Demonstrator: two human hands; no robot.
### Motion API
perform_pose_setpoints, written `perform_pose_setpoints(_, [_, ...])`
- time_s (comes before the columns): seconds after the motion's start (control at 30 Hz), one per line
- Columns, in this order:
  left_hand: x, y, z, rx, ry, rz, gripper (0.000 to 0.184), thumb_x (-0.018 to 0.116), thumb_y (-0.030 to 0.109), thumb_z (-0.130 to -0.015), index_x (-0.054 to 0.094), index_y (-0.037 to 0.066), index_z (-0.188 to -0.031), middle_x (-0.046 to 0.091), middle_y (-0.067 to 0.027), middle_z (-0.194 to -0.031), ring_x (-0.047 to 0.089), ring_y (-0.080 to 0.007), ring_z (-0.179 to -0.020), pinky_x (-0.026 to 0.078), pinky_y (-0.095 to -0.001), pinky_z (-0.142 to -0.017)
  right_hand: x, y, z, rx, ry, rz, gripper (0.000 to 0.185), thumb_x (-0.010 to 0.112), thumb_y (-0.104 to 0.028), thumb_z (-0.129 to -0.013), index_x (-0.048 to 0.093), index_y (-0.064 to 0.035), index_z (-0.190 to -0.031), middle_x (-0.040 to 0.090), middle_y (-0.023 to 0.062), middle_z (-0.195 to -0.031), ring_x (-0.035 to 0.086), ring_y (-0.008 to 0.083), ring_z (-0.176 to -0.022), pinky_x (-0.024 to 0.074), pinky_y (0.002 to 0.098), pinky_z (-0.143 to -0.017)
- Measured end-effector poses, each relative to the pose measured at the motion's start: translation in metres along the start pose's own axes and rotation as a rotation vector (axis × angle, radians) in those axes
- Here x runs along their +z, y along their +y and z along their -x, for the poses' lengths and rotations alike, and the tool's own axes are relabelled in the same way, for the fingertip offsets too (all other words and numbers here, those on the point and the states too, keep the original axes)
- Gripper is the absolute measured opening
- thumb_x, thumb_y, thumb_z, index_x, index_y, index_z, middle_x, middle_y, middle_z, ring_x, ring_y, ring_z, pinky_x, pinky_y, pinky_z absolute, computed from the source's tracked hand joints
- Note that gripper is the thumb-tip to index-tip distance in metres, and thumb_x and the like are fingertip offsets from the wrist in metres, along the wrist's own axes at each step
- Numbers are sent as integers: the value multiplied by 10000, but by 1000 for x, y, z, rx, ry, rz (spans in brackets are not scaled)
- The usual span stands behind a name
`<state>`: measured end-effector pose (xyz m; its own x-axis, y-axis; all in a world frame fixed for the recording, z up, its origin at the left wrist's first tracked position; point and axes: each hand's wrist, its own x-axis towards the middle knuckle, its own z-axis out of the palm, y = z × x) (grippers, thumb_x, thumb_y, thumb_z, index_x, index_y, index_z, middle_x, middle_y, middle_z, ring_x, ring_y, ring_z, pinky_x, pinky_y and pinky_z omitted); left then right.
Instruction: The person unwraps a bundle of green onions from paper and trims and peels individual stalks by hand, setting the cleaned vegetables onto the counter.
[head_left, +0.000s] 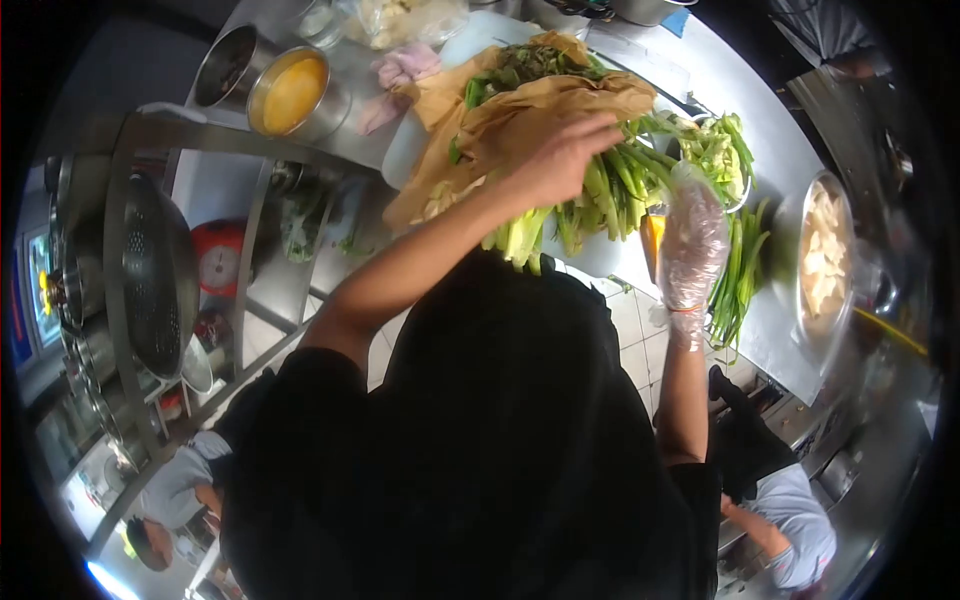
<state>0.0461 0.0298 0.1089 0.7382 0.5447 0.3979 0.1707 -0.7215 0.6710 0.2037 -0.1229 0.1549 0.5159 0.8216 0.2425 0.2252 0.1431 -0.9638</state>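
Note:
My left hand (572,165) is bare and reaches across crumpled brown paper (500,130) and a bunch of leafy green stalks (625,180). Its fingers stretch out to the right, over the paper's edge and the stalks. My right hand (695,235) wears a clear plastic glove with a band at the wrist. It is beside the right end of the stalks; the glove blurs its fingers. An orange-yellow object (655,235), partly hidden, is just left of the glove. Long thin green stalks (738,270) lie to its right. Cut greens (715,150) fill a white container beyond it.
A metal pot of yellow liquid (290,92) and a dark pan (228,68) stand at the back left, near a pink cloth (405,65). At right is a metal bowl of pale pieces (825,250). Two people (785,520) are behind me, left and right.

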Motion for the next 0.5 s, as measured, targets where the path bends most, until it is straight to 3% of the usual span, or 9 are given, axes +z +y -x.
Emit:
perform_pose_setpoints(0.03, [-13, -5, -14, -69, -32, -33, 468, 547, -74, -836, 564, 68, -1282, 496, -66, -1403, 489, -232, -1278, 408, -357, -1065, -3, -14, -8, 24, -8, -129, 399, 609, -208, -935, 534, 43, -1237, 554, 133, -1286, 530, 212, -1200, 381, 345, -1070])
perform_pose_setpoints(0.1, [-25, -26, -30, -181, -47, -7, 514, 547, -68, -846, 500, 66, -1341, 477, -94, -1417, 459, -245, -1307, 374, -378, -1089, -9, -42, -24, -118, 0, 5, 330, 550, -68, -921, 549, 36, -1234, 565, 151, -1276, 540, 247, -1197, 409, 364, -1054])
perform_pose_setpoints(0.17, [-35, -38, -36, -258, -15, 90, 501, 568, -47, -848, 497, 64, -1331, 518, -130, -1370, 505, -257, -1264, 416, -386, -1034, -41, -64, -46, -313, -46, 384, 373, 612, -101, -894, 550, 13, -1243, 568, 153, -1266, 540, 254, -1196, 412, 375, -1052])
perform_pose_setpoints(0.23, [-45, -44, -42, -290, -59, 142, 488, 570, -46, -844, 515, 67, -1315, 551, -132, -1329, 541, -256, -1217, 440, -372, -998, -41, -97, -46, -19, 44, -580, 391, 553, -126, -939, 479, 22, -1294, 522, 127, -1306, 482, 244, -1249, 344, 367, -1106])
perform_pose_setpoints(0.33, [-54, -53, -58, -321, -76, 316, 391, 574, 3, -827, 584, 45, -1215, 604, -181, -1213, 587, -324, -1115, 462, -381, -942, -59, -134, -69, -329, 56, -239, 341, 577, -127, -927, 532, 17, -1233, 552, 128, -1261, 497, 232, -1211, 356, 357, -1081])
perform_pose_setpoints(0.4, [-71, -32, -76, -44, 222, 184, 336, 578, -15, -812, 618, 36, -1142, 625, -161, -1169, 613, -316, -1050, 484, -371, -897, -76, -158, -86, -378, 191, -27, 324, 591, -143, -923, 559, 12, -1206, 578, 119, -1227, 516, 213, -1159, 375, 337, -1036])
perform_pose_setpoints(0.43, [-88, -6, -89, 51, 278, 188, 336, 568, -65, -805, 620, 9, -1128, 643, -117, -1114, 628, -210, -973, 472, -302, -886, -86, -167, -95, -382, 255, 60, 317, 598, -151, -921, 572, 10, -1192, 591, 115, -1210, 526, 203, -1134, 385, 327, -1013])
perform_pose_setpoints(0.5, [-108, 34, -109, 132, 276, 257, 324, 571, -64, -803, 623, 7, -1115, 645, -102, -1095, 624, -191, -952, 472, -297, -872, -104, -174, -109, -359, 348, 186, 303, 612, -168, -918, 599, 6, -1165, 617, 106, -1176, 545, 184, -1082, 404, 307, -968])
